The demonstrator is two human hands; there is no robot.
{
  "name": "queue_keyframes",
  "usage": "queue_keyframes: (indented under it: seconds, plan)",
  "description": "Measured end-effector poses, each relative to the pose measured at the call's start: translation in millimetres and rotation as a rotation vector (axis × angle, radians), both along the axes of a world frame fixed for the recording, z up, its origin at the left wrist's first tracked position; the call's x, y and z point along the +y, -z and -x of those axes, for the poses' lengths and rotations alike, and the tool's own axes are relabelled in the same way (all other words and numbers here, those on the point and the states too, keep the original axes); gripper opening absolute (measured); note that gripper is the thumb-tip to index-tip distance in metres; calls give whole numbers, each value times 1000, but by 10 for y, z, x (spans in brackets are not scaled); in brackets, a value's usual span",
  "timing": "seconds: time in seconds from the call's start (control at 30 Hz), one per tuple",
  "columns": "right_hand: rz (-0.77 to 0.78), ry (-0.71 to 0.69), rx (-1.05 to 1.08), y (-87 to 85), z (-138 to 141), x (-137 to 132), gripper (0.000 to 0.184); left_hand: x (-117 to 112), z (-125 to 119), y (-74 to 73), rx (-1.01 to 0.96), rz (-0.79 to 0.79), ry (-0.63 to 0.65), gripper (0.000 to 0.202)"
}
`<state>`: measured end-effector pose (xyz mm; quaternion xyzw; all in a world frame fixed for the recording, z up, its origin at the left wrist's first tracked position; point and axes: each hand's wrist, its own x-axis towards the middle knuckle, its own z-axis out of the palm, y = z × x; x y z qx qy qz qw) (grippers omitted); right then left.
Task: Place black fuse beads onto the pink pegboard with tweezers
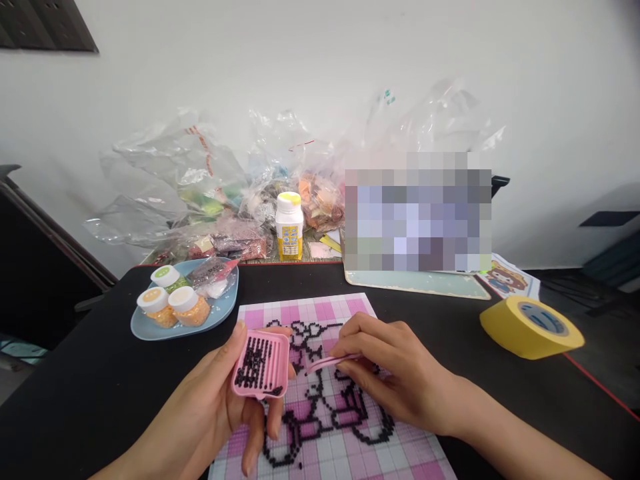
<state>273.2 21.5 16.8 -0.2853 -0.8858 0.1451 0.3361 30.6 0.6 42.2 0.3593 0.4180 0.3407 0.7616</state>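
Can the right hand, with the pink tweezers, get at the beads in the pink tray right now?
Probably yes. The left hand holds the pink tray tilted and uncovered, and the pink tweezers in the right hand point at it from close by, with nothing between them.

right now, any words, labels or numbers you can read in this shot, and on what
None can be read.
White plastic bottle with yellow cap: its yellow label print is too small.
Clear plastic bags: red marks, blurred.
Pixelated rectangular patch: nothing legible.
Cartoon picture card: no text visible.

Plain white wall (pixel 320 73) behind a black table (pixel 90 373), dark chair (pixel 30 267) at left.
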Motion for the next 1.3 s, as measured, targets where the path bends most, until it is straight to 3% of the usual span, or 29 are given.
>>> queue_keyframes:
  seconds: [0.83, 1.17, 1.3]
  plan:
    - [-3, -15, -14, 17, 0, 33, 12, 29, 34, 26, -47, -13, -17, 52]
    - [-103, 182, 53, 25, -29, 82, 11, 31, 77, 71, -46, 7, -32, 57]
    - [-112, 164, 134, 31, 2, 59, 11, 20, 43, 69, -91, -22, -7, 50]
